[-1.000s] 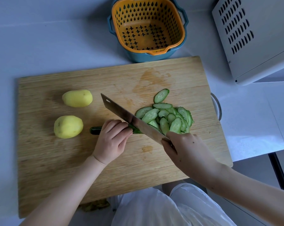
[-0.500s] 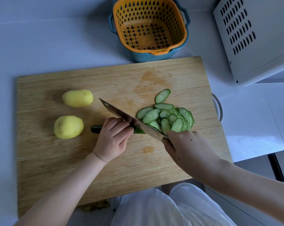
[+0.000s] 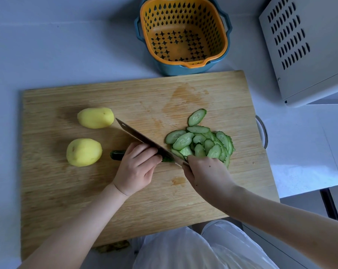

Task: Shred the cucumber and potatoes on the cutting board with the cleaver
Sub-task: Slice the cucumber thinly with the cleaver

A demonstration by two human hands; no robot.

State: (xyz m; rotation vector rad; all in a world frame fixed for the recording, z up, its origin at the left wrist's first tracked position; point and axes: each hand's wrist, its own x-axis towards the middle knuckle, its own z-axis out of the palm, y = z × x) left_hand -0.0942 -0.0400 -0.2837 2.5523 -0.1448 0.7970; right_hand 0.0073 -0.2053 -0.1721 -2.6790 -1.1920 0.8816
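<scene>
Board (image 3: 67,191): cucumber (image 3: 116,154) under left grip (image 3: 137,169), beside cleaver (image 3: 141,137).

So what you get of the person is pretty simple: a left hand (image 3: 137,169) and a right hand (image 3: 207,173). The left forearm (image 3: 76,226) and right forearm (image 3: 280,216) are both bare from the wrist right back to the edge of the shot. The right hand has a tiny dark speck (image 3: 209,166) on its back, just behind the knuckles, and there's a second speck (image 3: 225,212) further back, past the wrist. Behind and between the hands you can see the white clothing (image 3: 183,249), thin stuff with a slight sheen, kinda see-through looking. It's bunched into soft folds, with one deep crease splitting it into two rounded parts. Honestly can't tell if it's an apron, a shirt or trousers.
</scene>
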